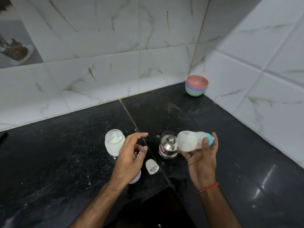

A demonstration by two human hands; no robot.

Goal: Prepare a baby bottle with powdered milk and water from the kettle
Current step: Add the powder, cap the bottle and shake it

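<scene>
My right hand grips a baby bottle tipped on its side, blurred, with white milk inside and a blue collar toward my fingers. Just behind the bottle stands a small steel kettle with its lid on. My left hand hovers over the black counter with fingers spread and nothing in it. An open jar of milk powder with a blue scoop in it stands left of that hand. The clear bottle cap lies on the counter between my hands. A pale lid shows partly under my left wrist.
A stack of coloured bowls sits in the far corner where the tiled walls meet. White powder is scattered across the counter. A dark opening cuts into the counter's front edge below my arms.
</scene>
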